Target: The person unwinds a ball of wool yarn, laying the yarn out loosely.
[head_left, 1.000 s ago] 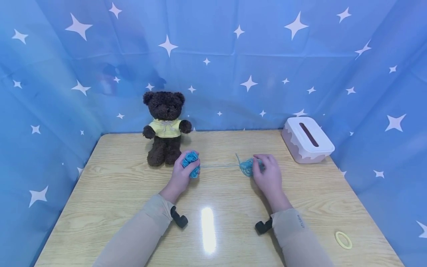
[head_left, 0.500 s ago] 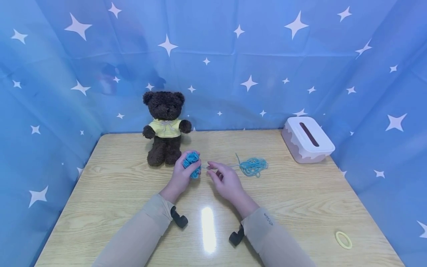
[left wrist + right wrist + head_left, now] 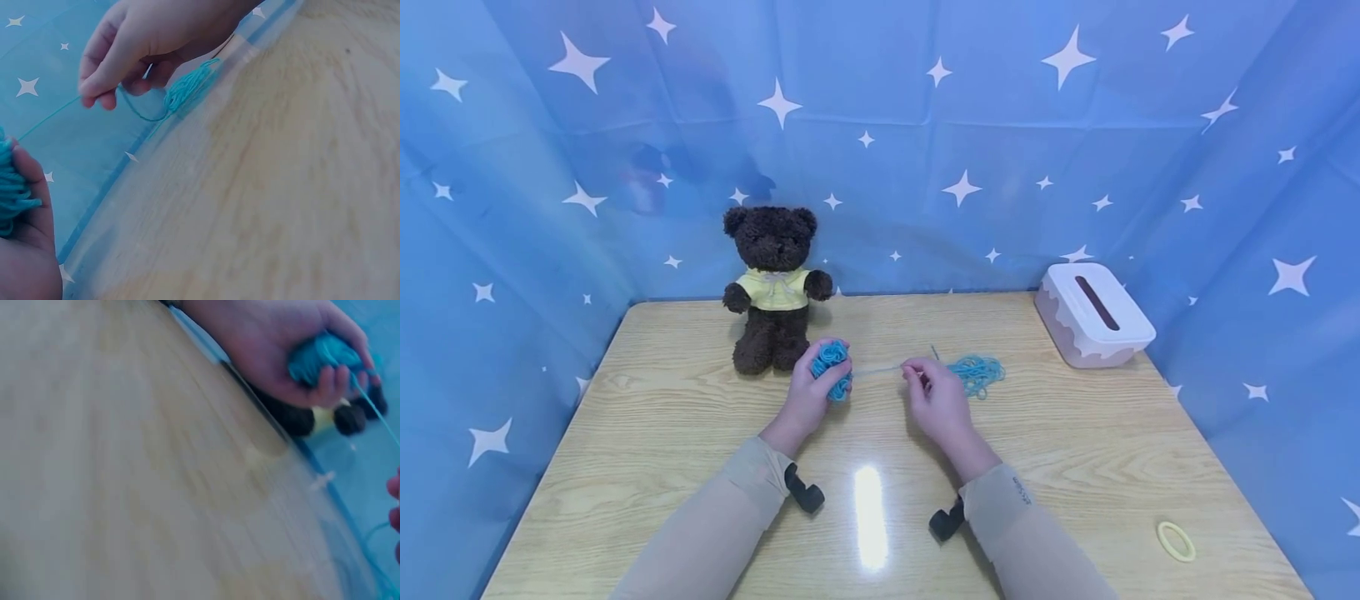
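Note:
My left hand (image 3: 808, 388) grips a bundle of turquoise yarn (image 3: 831, 357), with the thumb across its front. From that bundle a single strand (image 3: 877, 370) runs taut to the right. My right hand (image 3: 942, 403) pinches the strand between thumb and fingertips, as the left wrist view shows too. Behind the right hand a loose heap of the same yarn (image 3: 979, 374) lies on the table, partly hidden by the hand. In the left wrist view a slack length of yarn (image 3: 142, 116) curves from the pinching fingers towards the heap.
A dark brown teddy bear (image 3: 771, 287) in a yellow hoodie stands behind my left hand. At the back right of the wooden table (image 3: 700, 350) is a white-topped tissue box (image 3: 1094, 315). A pale yellow ring (image 3: 1176, 542) lies near the front right. A starry blue curtain hangs behind.
My right hand has left the loose yarn heap, moved in close to the left hand, then drawn back rightward pinching the strand. The left hand has stayed in place with its bundle.

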Demonstrator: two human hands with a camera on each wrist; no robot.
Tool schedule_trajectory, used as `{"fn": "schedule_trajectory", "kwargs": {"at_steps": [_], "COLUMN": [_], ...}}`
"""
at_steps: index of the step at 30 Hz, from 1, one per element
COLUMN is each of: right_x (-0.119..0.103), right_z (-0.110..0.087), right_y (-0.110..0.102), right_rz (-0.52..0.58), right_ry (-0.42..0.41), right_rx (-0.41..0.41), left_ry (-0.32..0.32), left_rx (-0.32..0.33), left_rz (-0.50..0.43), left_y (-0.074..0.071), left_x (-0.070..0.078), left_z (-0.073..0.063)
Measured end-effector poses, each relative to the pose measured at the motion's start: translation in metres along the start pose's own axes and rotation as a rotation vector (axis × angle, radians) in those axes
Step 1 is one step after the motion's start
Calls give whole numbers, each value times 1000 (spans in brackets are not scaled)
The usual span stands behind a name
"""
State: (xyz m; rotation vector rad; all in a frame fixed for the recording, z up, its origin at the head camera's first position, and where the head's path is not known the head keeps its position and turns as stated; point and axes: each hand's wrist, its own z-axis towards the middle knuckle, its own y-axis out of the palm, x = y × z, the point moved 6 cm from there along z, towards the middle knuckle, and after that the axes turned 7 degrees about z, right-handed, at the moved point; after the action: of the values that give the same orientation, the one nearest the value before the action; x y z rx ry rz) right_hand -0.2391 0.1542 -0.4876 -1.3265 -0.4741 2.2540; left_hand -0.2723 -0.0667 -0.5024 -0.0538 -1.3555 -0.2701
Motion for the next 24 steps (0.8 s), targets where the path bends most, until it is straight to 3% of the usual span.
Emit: {"fn": "schedule_trajectory", "kwargs": {"at_steps": [6,16,20,24], "right_x": [25,74,92,100], "right_z": [2,-3,-8,-10], "right_y": [-35,-99,-117,-120], "right_rz": [-41,-203,-272,-320], "right_ry": [49,185,264,322], "right_rx": [115,242,244,161], "left_ry": [14,24,28,18], "left_rx": [-1,25,47,55], "left_rz": [-22,-27,-36,-30], "left_y": [0,-2,-4,-5], "left_x": [1,1,1,1], "left_z": [1,2,1,0]}}
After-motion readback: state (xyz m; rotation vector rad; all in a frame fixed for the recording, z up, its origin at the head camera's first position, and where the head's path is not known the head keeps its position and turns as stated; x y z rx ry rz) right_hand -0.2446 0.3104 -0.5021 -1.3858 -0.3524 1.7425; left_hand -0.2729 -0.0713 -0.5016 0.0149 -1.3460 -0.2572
